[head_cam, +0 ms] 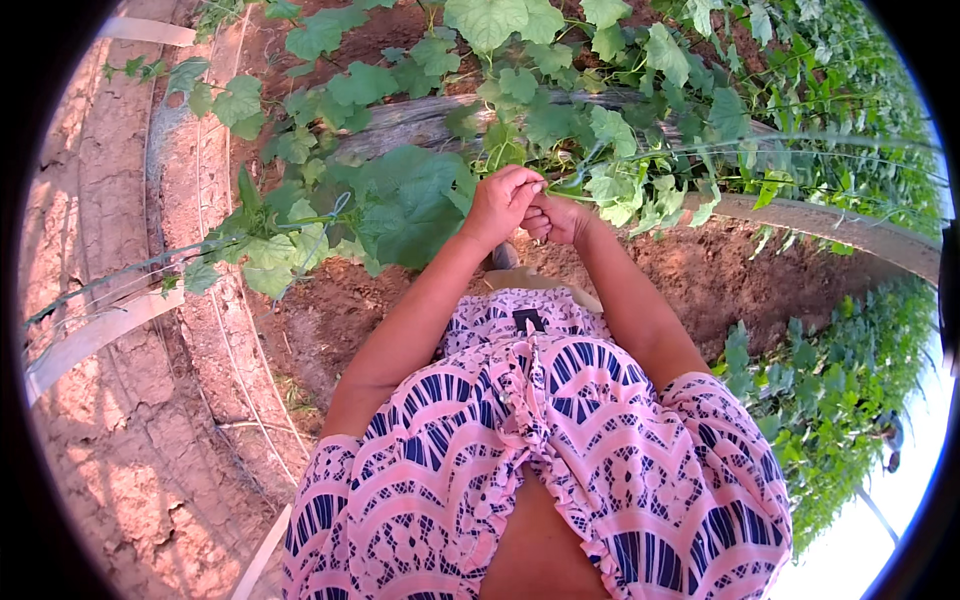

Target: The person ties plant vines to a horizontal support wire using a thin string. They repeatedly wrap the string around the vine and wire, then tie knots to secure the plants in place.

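Observation:
In front of my waist, my left hand (504, 201) and my right hand (559, 217) meet, fingers bent and thumbs close together. A thin green vine stem (571, 197) runs out from between the fingertips, and both hands pinch it. What exactly lies under the fingers is hidden. Beside the right hand, a bluish twine (585, 171) hangs down among the leaves. A broad dark green leaf (409, 202) spreads just left of the left hand. Pale lobed leaves (619, 191) surround the stem on the right.
Taut trellis lines (810, 139) cross at hand height toward the right. A weathered wooden log (405, 124) lies behind the vines. A curved pale post (832, 217) stands right, another (105, 337) left. Twine is knotted on a shoot (330, 214). Cracked soil (120, 435) and dense vines (817, 405) flank me.

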The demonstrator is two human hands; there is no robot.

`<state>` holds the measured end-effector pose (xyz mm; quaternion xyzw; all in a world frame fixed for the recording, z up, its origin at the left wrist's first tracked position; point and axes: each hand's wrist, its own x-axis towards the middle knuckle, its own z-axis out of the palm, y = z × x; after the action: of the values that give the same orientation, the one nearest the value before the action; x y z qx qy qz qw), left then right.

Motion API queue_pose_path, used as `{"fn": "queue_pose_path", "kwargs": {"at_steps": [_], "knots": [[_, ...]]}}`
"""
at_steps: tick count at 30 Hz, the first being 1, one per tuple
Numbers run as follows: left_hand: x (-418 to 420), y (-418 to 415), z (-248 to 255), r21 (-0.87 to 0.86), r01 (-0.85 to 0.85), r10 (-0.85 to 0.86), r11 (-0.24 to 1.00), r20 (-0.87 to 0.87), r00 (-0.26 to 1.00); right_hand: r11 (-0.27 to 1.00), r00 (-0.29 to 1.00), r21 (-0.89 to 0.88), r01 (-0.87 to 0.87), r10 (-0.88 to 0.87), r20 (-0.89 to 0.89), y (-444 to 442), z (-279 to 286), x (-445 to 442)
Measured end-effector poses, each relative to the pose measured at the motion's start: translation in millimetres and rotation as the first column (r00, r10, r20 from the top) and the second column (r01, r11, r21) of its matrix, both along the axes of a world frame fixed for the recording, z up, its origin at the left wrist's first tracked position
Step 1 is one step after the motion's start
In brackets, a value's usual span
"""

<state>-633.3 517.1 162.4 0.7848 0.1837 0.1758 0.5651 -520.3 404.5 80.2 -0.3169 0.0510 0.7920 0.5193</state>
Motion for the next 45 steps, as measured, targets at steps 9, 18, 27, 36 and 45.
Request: {"fn": "queue_pose_path", "kwargs": {"at_steps": [9,18,27,36,45], "knots": [[-1.0,-4.6,-9.1,-0.077,-0.064,0.065,0.995,0.007,0.998,0.917,0.914,0.092,0.388,-0.370,-0.166,-33.4,6.8,6.0],[2.3,-6.7,7.6,0.051,-0.186,0.182,0.981,0.072,0.981,0.858,0.871,0.151,0.491,-0.480,-0.104,-11.2,42.3,19.7],[-2.7,7.6,13.2,0.032,-0.012,0.014,0.999,-0.072,0.997,0.956,0.861,0.258,0.136,-0.243,0.446,-5.8,85.0,34.3],[-0.5,-5.3,0.2,-0.723,-0.152,0.262,0.674,0.042,0.964,0.871,0.330,0.432,0.233,-0.489,0.807,31.7,92.8,20.9],[11.7,3.0,-4.4,-0.995,-0.061,0.564,0.075,-0.008,0.826,0.789,0.363,0.396,0.470,-0.582,0.727,32.6,94.6,0.7]]}}
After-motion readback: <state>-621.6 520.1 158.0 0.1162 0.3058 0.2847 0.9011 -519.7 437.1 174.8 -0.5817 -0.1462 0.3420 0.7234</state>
